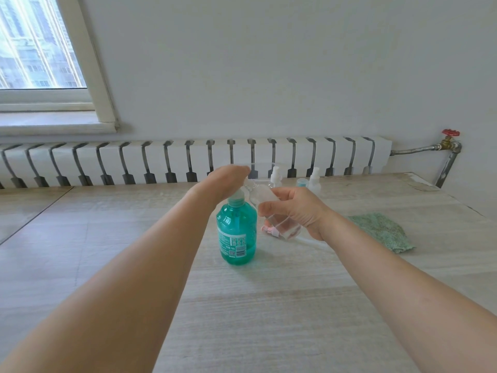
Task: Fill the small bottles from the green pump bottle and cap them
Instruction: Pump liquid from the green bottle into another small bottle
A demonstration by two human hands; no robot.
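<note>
Pale wood-grain worktop [269,305]; both bare forearms reach in from the near edge. Green pump bottle [236,232] stands upright mid-worktop, liquid low in it. Left hand [223,181] lies palm-down on its pump head, fingers fairly straight, pressing. Right hand [293,211] grips a clear small bottle [279,224], tilted, mouth up by the pump spout. Green cloth [382,232] lies right. Far side: two white spray bottles [314,180] and a blue cap [301,182], before the radiator [188,160].
</note>
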